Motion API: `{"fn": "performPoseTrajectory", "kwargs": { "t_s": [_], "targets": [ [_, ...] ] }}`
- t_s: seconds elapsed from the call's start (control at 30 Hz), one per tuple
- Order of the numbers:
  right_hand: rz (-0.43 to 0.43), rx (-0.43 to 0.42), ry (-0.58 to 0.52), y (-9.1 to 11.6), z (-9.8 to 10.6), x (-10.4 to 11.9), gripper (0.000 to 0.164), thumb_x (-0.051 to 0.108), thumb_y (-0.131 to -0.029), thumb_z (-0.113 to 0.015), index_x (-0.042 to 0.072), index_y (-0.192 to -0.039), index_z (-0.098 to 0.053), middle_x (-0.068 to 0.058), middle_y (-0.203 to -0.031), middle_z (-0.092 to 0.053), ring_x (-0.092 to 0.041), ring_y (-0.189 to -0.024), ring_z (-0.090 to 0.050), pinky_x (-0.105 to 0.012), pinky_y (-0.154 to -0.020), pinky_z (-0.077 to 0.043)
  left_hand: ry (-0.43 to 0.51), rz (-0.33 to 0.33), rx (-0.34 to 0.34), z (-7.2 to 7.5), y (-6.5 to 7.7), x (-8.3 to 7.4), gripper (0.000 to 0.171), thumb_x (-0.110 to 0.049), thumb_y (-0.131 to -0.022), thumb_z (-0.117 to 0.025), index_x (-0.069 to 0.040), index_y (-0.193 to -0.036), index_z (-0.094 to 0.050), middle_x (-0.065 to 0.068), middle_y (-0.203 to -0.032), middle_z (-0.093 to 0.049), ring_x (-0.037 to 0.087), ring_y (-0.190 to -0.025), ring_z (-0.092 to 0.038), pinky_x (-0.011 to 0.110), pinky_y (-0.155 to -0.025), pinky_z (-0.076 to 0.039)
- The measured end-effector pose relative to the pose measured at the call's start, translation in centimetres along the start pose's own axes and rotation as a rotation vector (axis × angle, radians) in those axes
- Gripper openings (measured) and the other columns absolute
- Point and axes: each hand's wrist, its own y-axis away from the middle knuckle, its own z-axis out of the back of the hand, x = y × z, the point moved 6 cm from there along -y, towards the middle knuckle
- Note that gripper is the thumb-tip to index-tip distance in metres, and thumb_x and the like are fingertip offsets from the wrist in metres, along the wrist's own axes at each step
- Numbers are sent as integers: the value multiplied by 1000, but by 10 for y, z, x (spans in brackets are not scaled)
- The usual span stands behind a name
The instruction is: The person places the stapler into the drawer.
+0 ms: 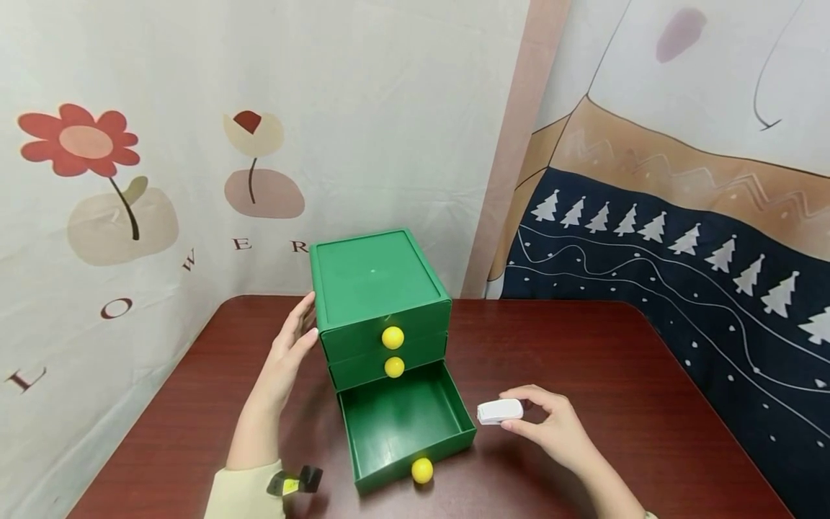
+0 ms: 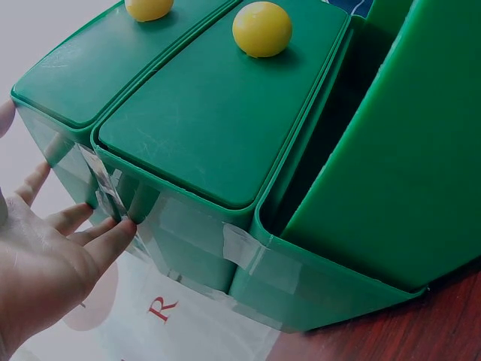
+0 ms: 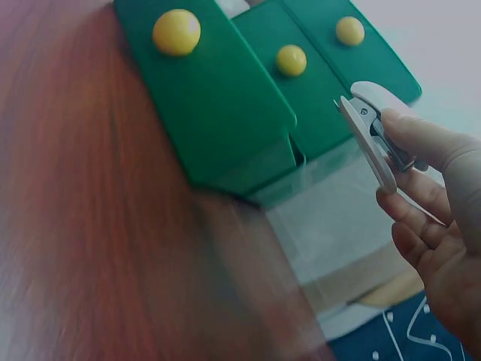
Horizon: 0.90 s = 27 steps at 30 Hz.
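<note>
A small green drawer cabinet (image 1: 376, 277) stands on the table, its bottom drawer (image 1: 402, 418) pulled out and nothing inside it. Yellow ball knobs (image 1: 393, 337) mark the drawer fronts. My left hand (image 1: 293, 349) rests against the cabinet's left side; in the left wrist view its spread fingertips (image 2: 113, 237) touch the taped green wall. To the right of the pulled-out drawer, my right hand (image 1: 551, 425) pinches a small white stapler (image 1: 500, 411) between thumb and fingers. The right wrist view shows the stapler's metal inside and hinge (image 3: 364, 112).
The dark red wooden table (image 1: 538, 346) spreads out around the cabinet. Behind it hangs a pale cloth (image 1: 389, 130) with flowers and letters. A dark blue printed cloth (image 1: 648, 288) with white trees is at the right.
</note>
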Motion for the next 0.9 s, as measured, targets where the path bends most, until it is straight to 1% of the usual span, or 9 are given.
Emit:
{"fn": "performPoseTrajectory", "kwargs": {
  "t_s": [0.2,0.3,0.4,0.63,0.73,0.8,0.87,0.9],
  "targets": [
    [15,44,-32,-16,-20,4,31,-6,-70,-81,2,-98,-70,-4,-93,-69,-12,-81,-61,-30,-66,-49,10,-3,-4,-1,1,1,54,-13,-103,-41,-14,-153,-22,13,-154,-20,18,-137,-25,16,-99,-29],
    [38,66,-38,-25,-31,8,31,-7,-70,-80,3,-98,-69,-5,-92,-69,-12,-79,-61,-33,-65,-50,7,-5,-6,0,1,1,53,-13,-103,-41,-15,-153,-22,13,-154,-21,18,-137,-25,16,-98,-29],
    [42,77,-35,-33,-40,10,31,-7,-70,-80,4,-97,-69,-4,-90,-69,-13,-78,-60,-36,-66,-49,2,-4,-4,0,1,0,53,-14,-103,-41,-16,-154,-22,12,-154,-21,19,-138,-24,16,-99,-29],
    [12,134,-29,-45,-61,10,29,-2,-72,-81,6,-97,-69,-2,-90,-68,-16,-78,-58,-35,-67,-48,-2,5,-3,-1,3,1,54,-13,-104,-40,-14,-154,-21,11,-155,-21,22,-138,-23,15,-98,-29],
    [15,169,-41,-50,-69,11,29,-1,-73,-81,5,-98,-68,-5,-91,-68,-20,-78,-58,-39,-66,-49,-2,-5,-5,-1,2,0,53,-13,-104,-40,-15,-153,-22,11,-155,-21,20,-138,-23,16,-98,-29],
    [20,192,-51,-53,-74,13,28,-1,-74,-80,3,-99,-67,-6,-91,-67,-24,-75,-57,-37,-63,-48,-2,-11,-7,-1,1,-1,53,-13,-103,-40,-15,-153,-22,11,-154,-21,19,-138,-24,16,-99,-29],
    [23,217,-52,-55,-80,13,28,-1,-74,-80,2,-98,-67,-8,-91,-67,-18,-66,-52,-32,-57,-45,-3,-16,-6,-1,1,-2,53,-13,-103,-40,-15,-153,-22,12,-154,-21,18,-137,-24,16,-98,-29],
    [17,231,-45,-56,-82,14,27,-1,-74,-80,3,-98,-67,-7,-91,-67,-18,-65,-50,-30,-56,-43,-5,-15,-6,-1,1,-2,53,-13,-103,-40,-15,-153,-22,13,-154,-21,18,-137,-24,16,-98,-29]
  ]
}}
